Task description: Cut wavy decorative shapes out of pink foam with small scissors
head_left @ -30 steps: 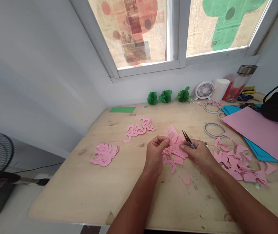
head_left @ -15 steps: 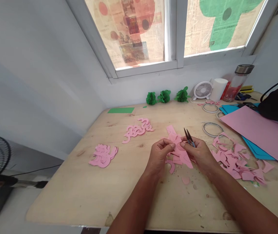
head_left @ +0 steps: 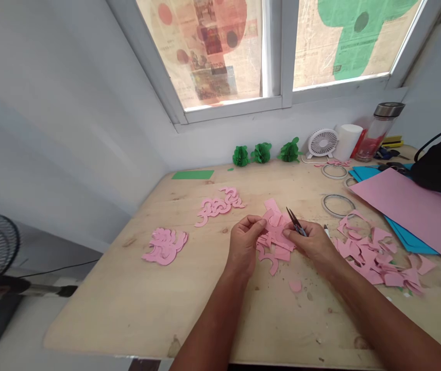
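My left hand (head_left: 244, 242) pinches the left side of a pink paper piece (head_left: 273, 230) above the wooden table. The fingers of my right hand (head_left: 313, 242) are closed around small scissors (head_left: 297, 223), whose blades point up and to the left; its thumb also touches the pink paper. Beneath and around the hands lie more pink pieces, including a curved cut piece (head_left: 273, 264) and a small rounded scrap (head_left: 295, 285). To the left rest a stack of pink cut shapes (head_left: 165, 246) and a loose group of curled pink shapes (head_left: 220, 205).
Pink offcuts (head_left: 378, 257) pile up at the right, beside a marker (head_left: 326, 231) and a tape ring (head_left: 338, 205). Pink sheets (head_left: 417, 211) overlap blue ones. A small fan (head_left: 322, 143), a bottle (head_left: 378, 131) and green paper ornaments (head_left: 262, 153) stand along the wall.
The held pink paper has turned and no longer reaches down to the right. My left hand has shifted slightly left, and the scissors have tilted further left. A marker now shows beside my right hand.
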Action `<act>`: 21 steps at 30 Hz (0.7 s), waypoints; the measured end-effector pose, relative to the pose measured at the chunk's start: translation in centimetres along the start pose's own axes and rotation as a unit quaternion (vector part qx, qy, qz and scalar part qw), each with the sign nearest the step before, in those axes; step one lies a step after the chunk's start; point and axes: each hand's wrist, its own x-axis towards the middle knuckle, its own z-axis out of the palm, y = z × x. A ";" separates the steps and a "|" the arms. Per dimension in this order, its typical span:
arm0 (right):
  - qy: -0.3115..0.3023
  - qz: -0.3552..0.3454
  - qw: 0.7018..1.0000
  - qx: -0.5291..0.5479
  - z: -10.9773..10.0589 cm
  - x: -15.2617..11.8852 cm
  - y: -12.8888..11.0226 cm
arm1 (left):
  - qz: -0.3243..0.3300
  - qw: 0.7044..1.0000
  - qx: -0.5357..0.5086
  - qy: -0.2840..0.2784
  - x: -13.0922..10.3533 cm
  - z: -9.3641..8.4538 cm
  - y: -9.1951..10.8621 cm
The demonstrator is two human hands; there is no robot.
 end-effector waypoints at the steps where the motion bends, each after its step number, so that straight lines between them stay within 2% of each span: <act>1: 0.006 -0.002 1.000 -0.004 0.0 0.0 0.1 | 0.002 1.000 0.001 -0.001 0.0 0.1 0.0; 5: 0.022 -0.010 1.000 0.009 0.1 0.2 0.2 | -0.002 0.999 0.038 -0.017 -0.2 0.4 -0.1; 12: 0.012 -0.013 1.000 0.021 0.0 0.1 0.3 | -0.041 0.990 0.100 -0.089 -0.6 0.8 -0.5; 18: 0.033 -0.012 0.999 0.041 0.1 0.0 0.1 | -0.049 0.985 0.134 -0.101 -0.9 1.0 -0.3; 21: 0.039 -0.017 0.998 0.041 0.2 -0.1 0.2 | -0.051 0.986 0.135 -0.085 -0.8 1.0 -0.3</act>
